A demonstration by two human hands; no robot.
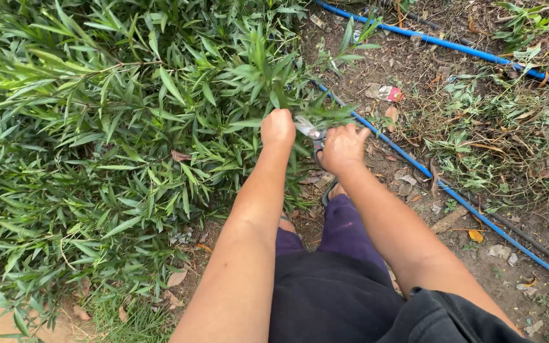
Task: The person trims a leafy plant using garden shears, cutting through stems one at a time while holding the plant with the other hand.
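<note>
My left hand (278, 127) is closed around a bunch of leafy green stems (273, 89) at the right edge of a dense bush (96, 127). Just to its right, my right hand (343, 148) grips a pair of metal shears (311, 130), whose blades point left toward the stems by my left fist. The handles are mostly hidden inside my right hand. Both forearms reach forward from the bottom of the head view.
A blue hose (452, 190) runs diagonally across the bare soil to the right, and another blue hose (452, 46) crosses the top right. Cut leaves and clippings (497, 140) lie scattered on the ground. A small red-and-white wrapper (387, 93) lies near the hose.
</note>
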